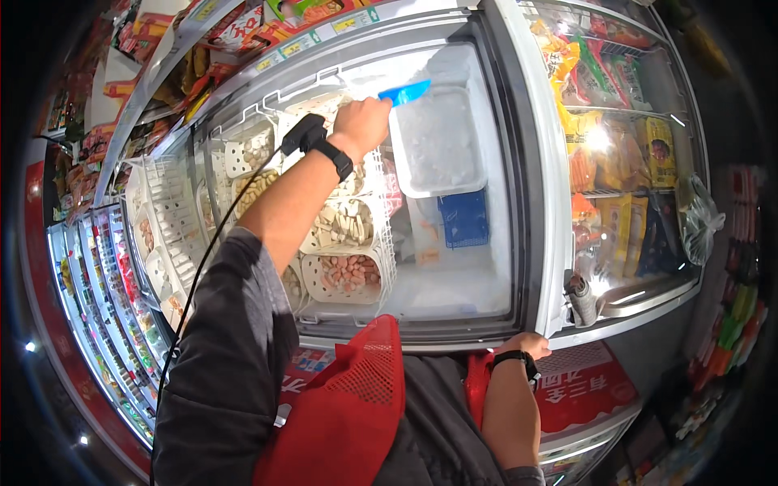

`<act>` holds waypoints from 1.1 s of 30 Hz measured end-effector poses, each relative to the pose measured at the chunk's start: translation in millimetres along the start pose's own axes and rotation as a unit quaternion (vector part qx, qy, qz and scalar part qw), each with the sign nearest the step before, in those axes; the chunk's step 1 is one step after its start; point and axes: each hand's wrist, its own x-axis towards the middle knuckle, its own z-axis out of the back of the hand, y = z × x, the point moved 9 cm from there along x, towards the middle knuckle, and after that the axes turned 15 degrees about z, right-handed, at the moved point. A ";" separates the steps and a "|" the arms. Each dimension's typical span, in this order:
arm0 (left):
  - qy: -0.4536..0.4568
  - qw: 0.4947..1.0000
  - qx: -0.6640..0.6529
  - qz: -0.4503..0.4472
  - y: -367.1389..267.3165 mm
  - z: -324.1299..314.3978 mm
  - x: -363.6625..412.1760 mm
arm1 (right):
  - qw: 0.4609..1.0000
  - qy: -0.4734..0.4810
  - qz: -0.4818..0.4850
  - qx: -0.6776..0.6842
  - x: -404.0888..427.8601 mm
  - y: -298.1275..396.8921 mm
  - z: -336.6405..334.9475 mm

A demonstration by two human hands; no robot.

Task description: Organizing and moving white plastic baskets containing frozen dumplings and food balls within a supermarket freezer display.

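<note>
My left hand [363,126] is over the open chest freezer [480,297], closed around a blue plastic tool [408,93] with a flat blade. The fingers hide its grip. Just beyond the blade lies a white plastic tub [440,143], its top pale and frosty. A blue mesh basket [464,220] sits beside that tub on the side nearer me. Below my left forearm, white perforated baskets [325,291] hold frozen food pieces, some whitish and some pink. At the front, my right hand [527,345] grips the freezer's front rim [450,344].
A second freezer [644,304] with bagged food under glass adjoins on the right. A grey rolled cloth [582,301] and a knotted clear plastic bag [699,219] are there. Packaged goods [243,30] line the shelf behind. A black cable [213,243] runs along my left arm.
</note>
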 end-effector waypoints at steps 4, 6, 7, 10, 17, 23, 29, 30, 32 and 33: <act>-0.028 1.000 0.011 0.004 -25.0 -9.7 62.6 | 0.985 0.010 0.105 -0.133 114.3 -92.7 -12.0; -0.030 0.999 0.032 0.013 -9.5 -26.9 72.2 | 0.996 0.006 0.086 -0.006 35.5 -27.7 -11.9; -0.025 0.999 0.035 -0.002 -26.3 -36.7 74.7 | 0.996 0.009 0.090 0.012 28.7 -21.1 -5.1; -0.161 0.985 0.055 -0.018 -61.9 -52.0 67.5 | 0.995 -0.028 0.084 -0.043 40.9 -23.7 3.7; -0.074 0.996 0.050 0.011 -43.3 -44.7 74.3 | 0.997 0.032 0.066 0.035 40.6 -21.3 -7.9; -0.038 0.997 0.061 -0.011 -50.0 -18.9 92.9 | 0.991 0.034 0.119 0.044 44.6 -18.9 -17.8; -0.034 0.994 0.094 -0.047 -52.7 -9.3 107.8 | 0.983 0.054 0.146 -0.096 61.6 -30.5 -8.6; -0.052 0.994 0.080 -0.055 -42.5 -3.0 108.5 | 0.992 0.012 0.121 -0.034 43.1 -15.8 -4.6; -0.121 0.992 0.012 -0.044 -36.7 16.6 107.7 | 0.991 -0.004 0.131 -0.025 37.8 -8.1 -6.5; -0.169 0.985 -0.035 -0.020 -26.7 28.9 100.4 | 0.989 -0.011 0.147 -0.021 35.6 -8.3 -5.9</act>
